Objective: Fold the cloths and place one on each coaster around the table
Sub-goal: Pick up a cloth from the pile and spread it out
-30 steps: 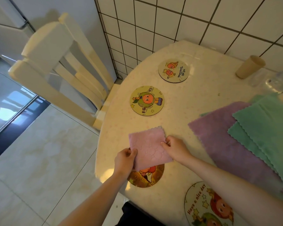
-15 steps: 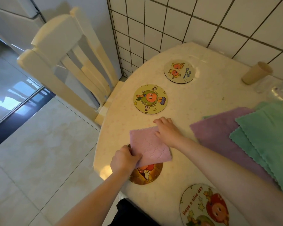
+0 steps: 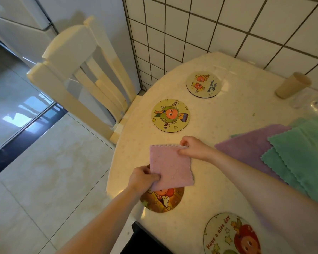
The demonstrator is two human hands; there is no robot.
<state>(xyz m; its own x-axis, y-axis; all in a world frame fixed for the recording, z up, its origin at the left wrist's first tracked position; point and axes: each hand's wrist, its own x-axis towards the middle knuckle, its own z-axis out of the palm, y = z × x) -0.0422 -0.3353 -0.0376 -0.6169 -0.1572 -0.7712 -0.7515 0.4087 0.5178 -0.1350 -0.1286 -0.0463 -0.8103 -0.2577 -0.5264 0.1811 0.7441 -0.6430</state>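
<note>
Along the near left edge of the surface (image 3: 218, 110), the folded pink cloth (image 3: 170, 167) hangs partly over the orange coaster (image 3: 162, 199), which lies just nearer. Unfolded purple and green cloths (image 3: 292, 153) lie well right; three bare coasters ring the rim. Left hand (image 3: 142, 178) pinches the near corner, right hand (image 3: 193, 146) the far corner. Nothing blocks the drop.

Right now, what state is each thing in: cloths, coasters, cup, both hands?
Pink cloth: folded, held over the near orange coaster.
Left hand: pinches its near corner.
Right hand: pinches its far corner.
Orange coaster: partly covered.
Green-character coaster: bare.
Far coaster: bare.
"Have a nice day" coaster: bare.
Purple cloth: unfolded, flat.
Green cloths: unfolded, stacked on it.
Cup: lying on its side.
</note>
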